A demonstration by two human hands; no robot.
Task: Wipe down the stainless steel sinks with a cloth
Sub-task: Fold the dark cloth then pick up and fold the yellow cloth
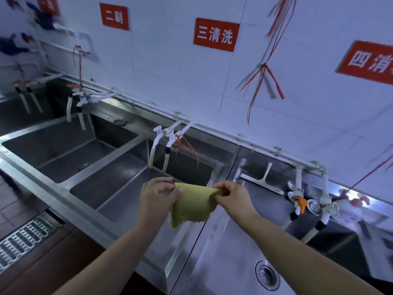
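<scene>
While the left hand (158,193) and right hand (230,195) pinch the top corners of the yellow cloth (192,204) at frame centre above the sinks (119,201), it hangs limp, light, probably dry; corners suit gripping

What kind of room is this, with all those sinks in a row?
Most likely the dishwashing area of a commercial kitchen or canteen. A long row of stainless steel sinks runs along a tiled wall, each with its own taps, and red signs number the basins for stages such as rinsing.
</scene>
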